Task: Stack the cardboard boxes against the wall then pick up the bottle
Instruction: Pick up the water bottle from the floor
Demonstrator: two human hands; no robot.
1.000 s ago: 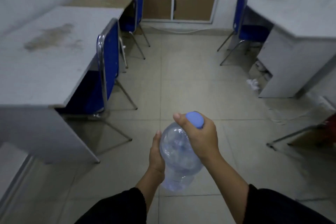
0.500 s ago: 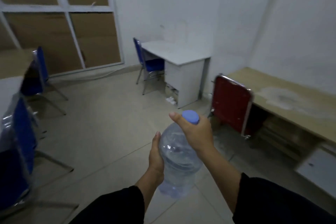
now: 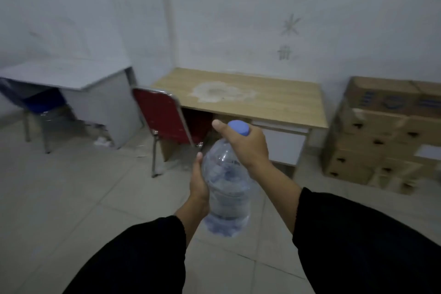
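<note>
The bottle is clear, thin plastic with a glossy surface, and its cap is matt blue plastic. The cardboard boxes are brown, matt card, creased in places. The nearer tabletop has a pale, smooth wood-grain finish, marked by a dull whitish stain. The red chair has a covered back set in a shiny metal frame. The other tabletop is smooth, matt white. The floor is pale tile with a slight sheen, and the sleeves are matt black cloth.
</note>
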